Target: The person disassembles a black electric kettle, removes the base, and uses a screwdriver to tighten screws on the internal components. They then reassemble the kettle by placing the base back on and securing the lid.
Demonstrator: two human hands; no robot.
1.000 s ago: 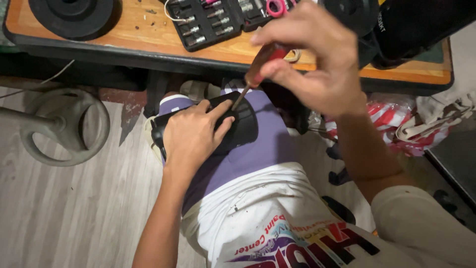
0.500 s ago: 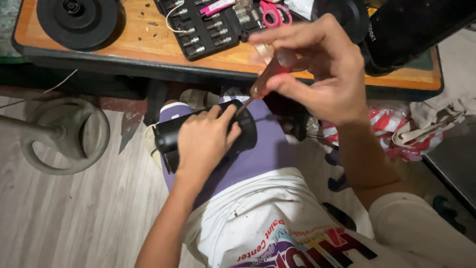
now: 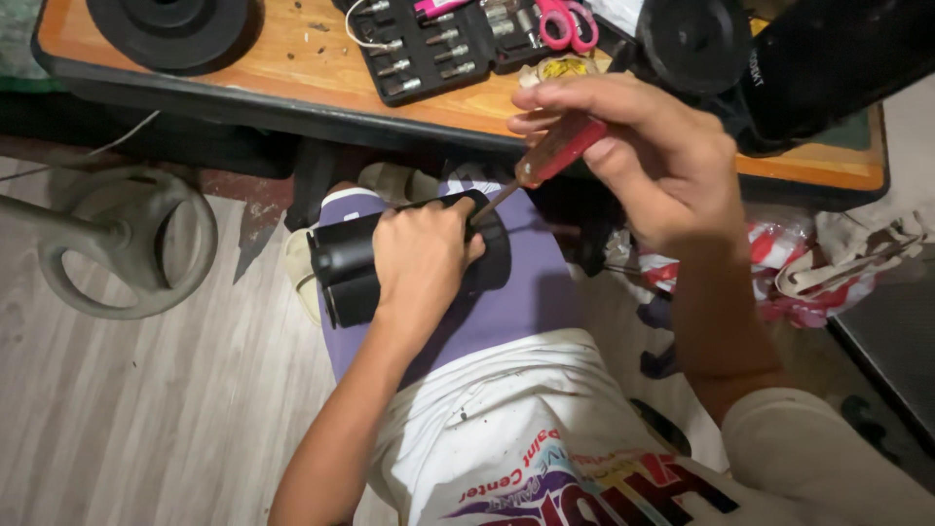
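1. On the person's lap, over purple shorts [image 3: 526,302], a smooth black cylindrical housing [image 3: 351,268] is lying on its side, matte and rounded, its open end facing left.
2. The left hand [image 3: 424,258] is pressing down over the cylinder's middle, its grip wrapped tight around the curved body.
3. The right hand [image 3: 653,161] is holding a screwdriver [image 3: 545,161] with a translucent red handle, the grip clamped on that handle; the thin metal shaft is slanting down-left, its tip meeting the housing just beside the left hand's knuckles.
4. Above the lap, a wooden counter [image 3: 321,68] with a dark edge is carrying a black bit-set case [image 3: 429,49] of shiny metal sockets, pink-handled scissors [image 3: 565,21] and a round black disc [image 3: 175,29].
5. A grey ring-shaped stand base [image 3: 127,244] is resting on the pale plank floor [image 3: 146,419].
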